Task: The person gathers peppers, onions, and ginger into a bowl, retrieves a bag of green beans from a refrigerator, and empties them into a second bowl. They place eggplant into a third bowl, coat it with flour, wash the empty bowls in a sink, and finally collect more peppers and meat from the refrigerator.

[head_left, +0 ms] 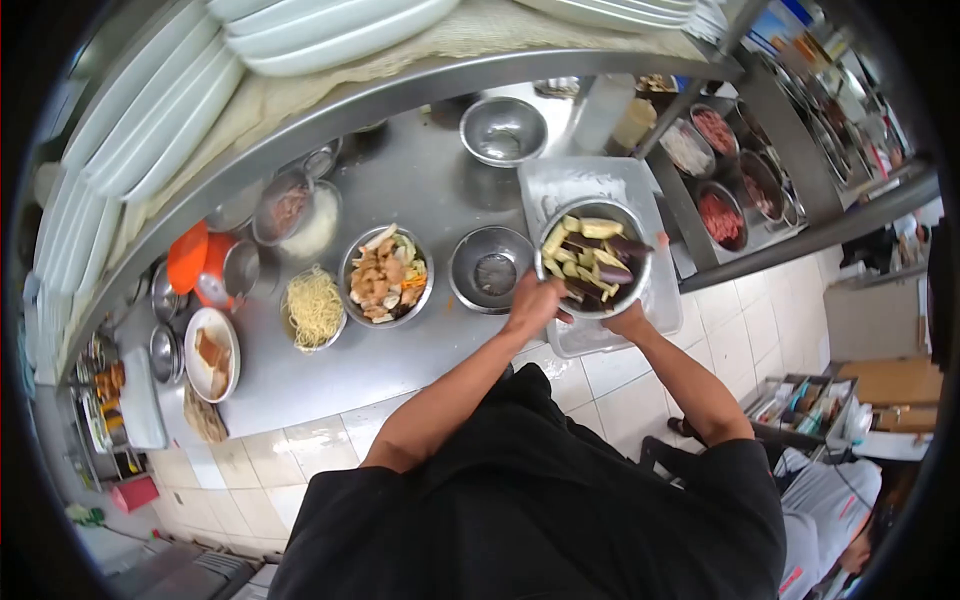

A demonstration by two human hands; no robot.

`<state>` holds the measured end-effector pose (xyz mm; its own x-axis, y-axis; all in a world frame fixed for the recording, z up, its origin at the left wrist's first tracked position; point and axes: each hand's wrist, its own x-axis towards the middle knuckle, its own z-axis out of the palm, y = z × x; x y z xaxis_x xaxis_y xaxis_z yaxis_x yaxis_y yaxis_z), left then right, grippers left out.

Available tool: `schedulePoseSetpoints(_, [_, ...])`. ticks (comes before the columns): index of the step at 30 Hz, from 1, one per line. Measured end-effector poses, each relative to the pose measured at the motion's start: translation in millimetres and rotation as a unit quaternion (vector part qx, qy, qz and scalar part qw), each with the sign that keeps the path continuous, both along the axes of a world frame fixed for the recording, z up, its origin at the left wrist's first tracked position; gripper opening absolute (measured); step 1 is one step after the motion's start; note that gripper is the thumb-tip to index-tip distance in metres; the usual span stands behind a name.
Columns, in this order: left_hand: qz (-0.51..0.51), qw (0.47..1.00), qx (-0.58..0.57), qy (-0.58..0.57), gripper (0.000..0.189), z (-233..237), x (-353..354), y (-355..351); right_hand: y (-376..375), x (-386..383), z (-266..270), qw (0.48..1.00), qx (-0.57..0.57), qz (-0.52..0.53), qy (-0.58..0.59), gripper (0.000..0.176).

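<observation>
A metal bowl of cut eggplant [594, 252] is held over a white plastic tub [575, 345]. My left hand [538, 303] grips the bowl's near left rim, and my right hand [628, 318] is closed on its near right side. Purple skin and pale flesh show on the eggplant pieces. Just left of my left hand stands a metal bowl [491, 270] with a bare-looking inside. Further left, a bowl of meat pieces and vegetables [385, 275] sits beside a bowl of noodles [314, 308].
White plates [330, 35] are stacked on the shelf above the steel counter [310, 385]. A plate with a piece of meat [211, 355] lies at the left. Metal containers of raw meat [720, 215] stand at the right. Another person [825, 510] is at the lower right.
</observation>
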<state>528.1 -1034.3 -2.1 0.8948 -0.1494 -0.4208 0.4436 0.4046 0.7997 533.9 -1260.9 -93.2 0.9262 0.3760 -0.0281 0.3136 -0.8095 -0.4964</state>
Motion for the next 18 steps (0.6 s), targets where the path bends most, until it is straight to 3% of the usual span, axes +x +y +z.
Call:
schedulePoseSetpoints(1, [-0.021,1.000,-0.013,0.010,0.042,0,-1,-2,-1,5,1,0.984,-0.118,0.079,-0.110,0.056])
schedulePoseSetpoints(2, [-0.017,1.000,-0.016,0.007,0.042,-1,0,-3,-5,5,3,0.993,-0.005,0.063,-0.095,0.056])
schedulePoseSetpoints(4, [-0.025,1.000,0.006,0.013,0.040,-5,2,-8,-25,21,-10,0.993,0.040,0.072,-0.079,0.063])
schedulePoseSetpoints(6, [-0.026,1.000,0.009,0.001,0.037,-11,9,-11,-48,34,-20,0.998,0.016,-0.041,-0.053,0.057])
schedulePoseSetpoints(7, [-0.017,1.000,0.012,-0.005,0.034,-16,14,-12,-45,45,13,0.967,-0.206,-0.116,0.095,0.043])
schedulePoseSetpoints(8, [-0.010,1.000,0.014,-0.010,0.032,-18,18,-15,-37,47,55,0.962,-0.133,-0.176,0.163,0.034])
schedulePoseSetpoints(10, [0.012,1.000,0.013,-0.011,0.030,-11,25,-19,-49,60,87,0.956,-0.050,-0.230,0.175,0.042])
schedulePoseSetpoints(12, [-0.018,0.997,0.070,-0.015,0.029,-13,37,-21,-47,68,125,0.956,0.002,-0.278,0.089,0.043])
schedulePoseSetpoints(16, [-0.098,0.985,0.138,0.011,0.025,-6,54,-26,-4,85,199,0.973,0.020,-0.230,-0.005,0.037])
schedulePoseSetpoints(18, [-0.094,0.995,0.028,0.023,0.019,-3,58,-33,11,92,210,0.982,0.039,-0.184,-0.007,0.031])
